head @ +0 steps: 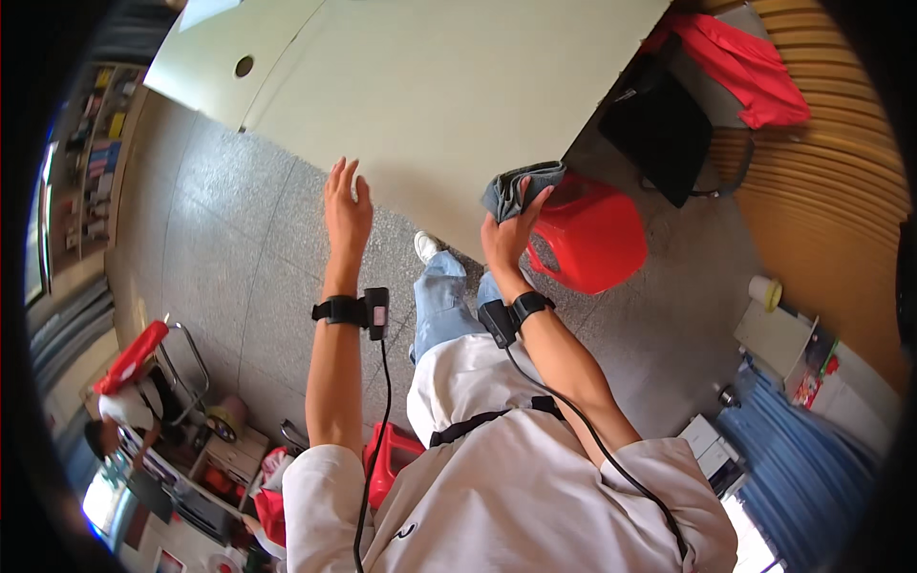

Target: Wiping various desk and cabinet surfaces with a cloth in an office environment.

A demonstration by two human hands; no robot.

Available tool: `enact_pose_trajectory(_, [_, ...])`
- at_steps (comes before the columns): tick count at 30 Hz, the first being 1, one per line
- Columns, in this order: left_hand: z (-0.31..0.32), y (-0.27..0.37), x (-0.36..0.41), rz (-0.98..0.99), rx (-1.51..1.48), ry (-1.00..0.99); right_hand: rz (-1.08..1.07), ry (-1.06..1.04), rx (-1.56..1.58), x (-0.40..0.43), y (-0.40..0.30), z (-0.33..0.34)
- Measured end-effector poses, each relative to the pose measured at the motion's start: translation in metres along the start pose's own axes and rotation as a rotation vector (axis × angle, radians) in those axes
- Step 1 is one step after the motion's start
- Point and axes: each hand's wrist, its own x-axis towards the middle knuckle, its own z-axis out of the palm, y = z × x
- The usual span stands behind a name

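Note:
Before me spreads a pale tabletop [430, 93] with a seam and a round cable hole [244, 66] at its left part. My right hand [510, 228] grips a folded grey cloth [521, 188] at the table's near right corner. My left hand [348, 199] is at the near edge, fingers apart, with nothing in it. Whether its fingertips touch the table I cannot tell. Each wrist wears a black strap with a small cabled box.
A red plastic stool [598, 236] stands right of the table corner. Beyond it is a black chair [663, 132] near red fabric [752, 68]. Behind me are another red stool [390, 458] and, at lower left, a person [129, 408] by a cluttered desk.

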Motion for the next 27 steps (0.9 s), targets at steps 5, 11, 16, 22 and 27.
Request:
enact_pose_trajectory(5, [0.085,0.026,0.023,0.006,0.181,-0.121,0.039,0.052,-0.213,0.059,0.006,0.007])
enact_pose_trajectory(11, [0.129,0.066,0.028,-0.136,0.317,-0.002,0.178,0.022,-0.223,0.175,0.030,0.001])
enact_pose_trajectory(16, [0.120,0.068,0.029,-0.187,0.395,-0.079,0.171,0.075,-0.244,0.253,0.062,0.013])
enact_pose_trajectory(22, [0.121,0.070,0.031,-0.222,0.413,-0.117,0.297,0.079,-0.264,0.369,0.087,0.008])
enact_pose_trajectory(27, [0.120,0.074,0.033,-0.183,0.399,-0.079,0.324,0.047,-0.305,0.423,0.104,0.003])
